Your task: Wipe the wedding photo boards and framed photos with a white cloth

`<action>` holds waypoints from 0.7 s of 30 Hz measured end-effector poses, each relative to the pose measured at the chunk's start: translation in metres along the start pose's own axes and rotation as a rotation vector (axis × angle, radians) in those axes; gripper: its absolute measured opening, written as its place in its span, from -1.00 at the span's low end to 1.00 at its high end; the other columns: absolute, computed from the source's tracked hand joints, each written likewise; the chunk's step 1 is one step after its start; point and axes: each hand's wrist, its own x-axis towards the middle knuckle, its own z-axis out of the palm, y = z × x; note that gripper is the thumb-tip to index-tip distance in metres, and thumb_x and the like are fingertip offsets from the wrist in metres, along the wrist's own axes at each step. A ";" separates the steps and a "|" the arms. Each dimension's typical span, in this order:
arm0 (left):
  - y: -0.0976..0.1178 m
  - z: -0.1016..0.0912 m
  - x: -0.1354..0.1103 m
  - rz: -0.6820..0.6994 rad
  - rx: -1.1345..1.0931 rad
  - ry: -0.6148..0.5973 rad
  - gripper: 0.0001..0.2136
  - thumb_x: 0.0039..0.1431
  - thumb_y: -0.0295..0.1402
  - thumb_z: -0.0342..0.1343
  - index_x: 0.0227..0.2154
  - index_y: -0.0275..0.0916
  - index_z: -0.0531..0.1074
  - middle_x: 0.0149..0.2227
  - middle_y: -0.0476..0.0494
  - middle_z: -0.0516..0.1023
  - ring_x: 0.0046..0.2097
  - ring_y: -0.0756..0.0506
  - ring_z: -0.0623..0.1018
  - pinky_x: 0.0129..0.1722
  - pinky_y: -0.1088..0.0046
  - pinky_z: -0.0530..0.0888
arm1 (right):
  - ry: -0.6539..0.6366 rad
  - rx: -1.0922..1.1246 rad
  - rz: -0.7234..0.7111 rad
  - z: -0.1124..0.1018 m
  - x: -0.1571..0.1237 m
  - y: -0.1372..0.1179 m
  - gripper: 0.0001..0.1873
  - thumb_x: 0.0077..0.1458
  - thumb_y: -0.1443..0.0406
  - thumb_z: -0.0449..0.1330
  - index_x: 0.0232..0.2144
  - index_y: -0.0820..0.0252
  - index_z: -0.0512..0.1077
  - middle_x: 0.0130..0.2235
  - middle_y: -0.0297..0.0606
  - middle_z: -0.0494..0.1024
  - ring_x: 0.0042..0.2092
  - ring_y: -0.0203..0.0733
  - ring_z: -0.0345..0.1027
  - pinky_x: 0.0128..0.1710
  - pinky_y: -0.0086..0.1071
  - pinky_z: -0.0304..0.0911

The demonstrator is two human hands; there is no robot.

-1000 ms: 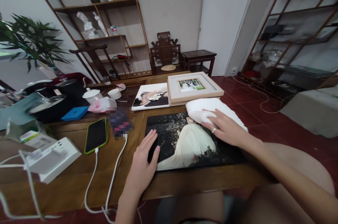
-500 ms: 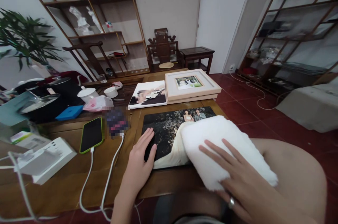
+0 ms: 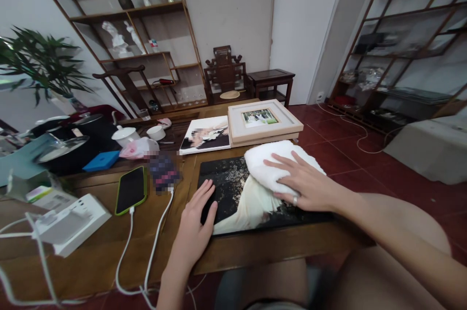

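A large dark photo print (image 3: 237, 193) with a white dress on it lies flat at the near edge of the wooden table (image 3: 91, 246). My left hand (image 3: 195, 222) rests flat on the print's left edge, fingers stretched out. My right hand (image 3: 304, 181), a ring on one finger, lies flat with spread fingers on a folded white towel (image 3: 270, 164) that covers the print's upper right part.
Behind the print lie a smaller print (image 3: 207, 135) and a stack of pale wooden frames (image 3: 264, 122). To the left are a green-cased phone (image 3: 132, 189) on a white cable, a white box (image 3: 71, 222), a blue box, teaware and black pots. Shelves line the walls.
My right hand drew the towel toward me across the print, then pushed it back up to the print's upper right. My left hand stayed on the left edge.
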 end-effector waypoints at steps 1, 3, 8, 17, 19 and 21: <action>0.000 0.000 0.000 -0.003 0.000 -0.003 -0.64 0.25 -0.26 -0.06 0.05 -0.25 0.37 0.18 -0.25 0.34 0.23 -0.18 0.29 0.21 0.10 0.23 | 0.008 0.000 0.004 0.002 0.005 0.005 -0.73 0.15 0.21 0.07 -0.23 0.18 0.51 0.25 -0.10 0.18 0.29 0.18 -0.14 0.17 0.30 -0.23; 0.001 0.000 0.000 -0.008 0.000 -0.004 -0.64 0.25 -0.26 -0.06 0.05 -0.26 0.37 0.18 -0.26 0.34 0.23 -0.18 0.29 0.21 0.10 0.23 | 0.028 -0.002 0.012 0.006 0.011 0.013 -0.73 0.15 0.28 0.05 -0.17 0.18 0.49 0.24 -0.09 0.21 0.29 0.16 -0.12 0.16 0.28 -0.16; 0.001 0.000 0.000 -0.005 -0.007 0.004 -0.64 0.25 -0.26 -0.06 0.04 -0.26 0.37 0.18 -0.26 0.34 0.23 -0.17 0.29 0.21 0.10 0.22 | 0.059 -0.007 0.004 0.010 0.003 0.008 -0.71 0.20 0.27 -0.01 -0.24 0.25 0.50 0.16 0.04 0.32 0.29 0.10 -0.10 0.19 0.19 -0.10; 0.000 0.001 0.000 -0.008 -0.006 0.003 -0.63 0.25 -0.25 -0.06 0.05 -0.25 0.37 0.18 -0.26 0.34 0.23 -0.19 0.29 0.20 0.07 0.23 | -0.072 0.105 -0.086 -0.006 -0.048 -0.060 -0.79 0.03 0.34 0.10 -0.30 0.12 0.50 0.28 -0.28 0.12 0.33 0.14 -0.31 0.23 0.26 -0.34; 0.000 0.001 0.000 -0.012 -0.001 0.004 -0.64 0.25 -0.26 -0.06 0.05 -0.23 0.36 0.18 -0.25 0.34 0.23 -0.19 0.29 0.20 0.07 0.23 | -0.070 0.127 -0.103 -0.007 -0.055 -0.072 -0.79 -0.04 0.36 0.13 -0.33 0.08 0.51 0.29 -0.34 0.10 0.33 0.16 -0.32 0.24 0.25 -0.41; 0.000 0.001 0.000 -0.008 0.002 0.004 -0.64 0.24 -0.26 -0.06 0.05 -0.24 0.37 0.18 -0.25 0.34 0.23 -0.19 0.29 0.20 0.08 0.23 | -0.061 0.145 -0.114 -0.007 -0.056 -0.076 -0.79 -0.06 0.37 0.13 -0.33 0.07 0.50 0.29 -0.35 0.10 0.32 0.15 -0.31 0.25 0.23 -0.42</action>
